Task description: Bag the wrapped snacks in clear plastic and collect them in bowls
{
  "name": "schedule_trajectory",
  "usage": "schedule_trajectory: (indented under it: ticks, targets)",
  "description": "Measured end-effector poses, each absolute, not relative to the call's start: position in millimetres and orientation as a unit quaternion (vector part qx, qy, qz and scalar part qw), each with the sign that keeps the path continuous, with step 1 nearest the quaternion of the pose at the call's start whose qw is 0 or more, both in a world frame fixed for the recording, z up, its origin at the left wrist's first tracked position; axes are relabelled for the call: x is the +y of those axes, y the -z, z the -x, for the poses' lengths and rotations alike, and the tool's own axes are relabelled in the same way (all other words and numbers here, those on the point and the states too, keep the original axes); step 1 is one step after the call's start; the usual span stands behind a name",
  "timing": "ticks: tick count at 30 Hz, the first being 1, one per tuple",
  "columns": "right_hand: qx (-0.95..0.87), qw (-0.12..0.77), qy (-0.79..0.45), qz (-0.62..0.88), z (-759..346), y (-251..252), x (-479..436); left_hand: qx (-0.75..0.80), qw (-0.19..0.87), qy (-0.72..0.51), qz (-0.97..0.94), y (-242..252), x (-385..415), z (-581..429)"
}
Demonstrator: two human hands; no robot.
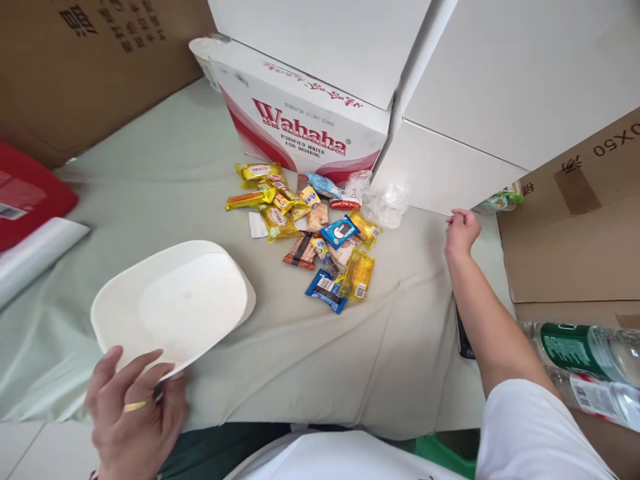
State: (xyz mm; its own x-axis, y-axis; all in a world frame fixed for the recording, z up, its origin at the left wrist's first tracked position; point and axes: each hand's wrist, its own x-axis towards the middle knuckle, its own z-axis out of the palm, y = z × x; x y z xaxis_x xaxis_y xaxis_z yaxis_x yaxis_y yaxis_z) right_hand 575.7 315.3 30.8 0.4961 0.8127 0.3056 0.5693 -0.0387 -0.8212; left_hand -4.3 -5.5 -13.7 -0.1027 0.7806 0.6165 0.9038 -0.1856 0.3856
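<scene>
My left hand point(137, 403) grips the near rim of a white plastic basin point(200, 313), fingers over the edge and thumb on the outside. The basin's smooth inner floor faces up. To its right, a loose pile of wrapped snacks lies on the cloth, with a blue packet point(340, 231), a yellow packet point(358, 273) and a brown packet point(301, 251) among them. My right hand point(463, 232) is far to the right, fingers curled, by the lower edge of a white box point(445, 167). What those fingers hold, if anything, is hidden.
A Wahaha water carton point(305, 127) stands behind the snacks, beside crumpled clear plastic point(390, 203). Brown cardboard point(575, 220) borders the right side, near plastic bottles point(575, 350). A dark flat object point(465, 333) lies by my right forearm. A red container point(30, 193) sits at left.
</scene>
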Motion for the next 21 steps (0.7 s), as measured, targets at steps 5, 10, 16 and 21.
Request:
schedule_trajectory:
  ticks: [5,10,16,21]
  targets:
    - [-0.673,0.367,0.010,0.642,-486,-62,307,-0.600,0.024,0.382,0.702,-5,12,21]
    - [-0.741,0.210,0.014,0.637,-448,-90,322,-0.622,0.037,0.340,0.704,-26,30,41]
    - [-0.670,0.393,0.052,0.628,-430,-124,268,-0.640,0.096,0.413,0.641,-46,-14,23]
    - [-0.520,0.545,-0.256,0.606,-387,-116,151,-0.592,-0.149,0.439,0.659,-49,-44,-43]
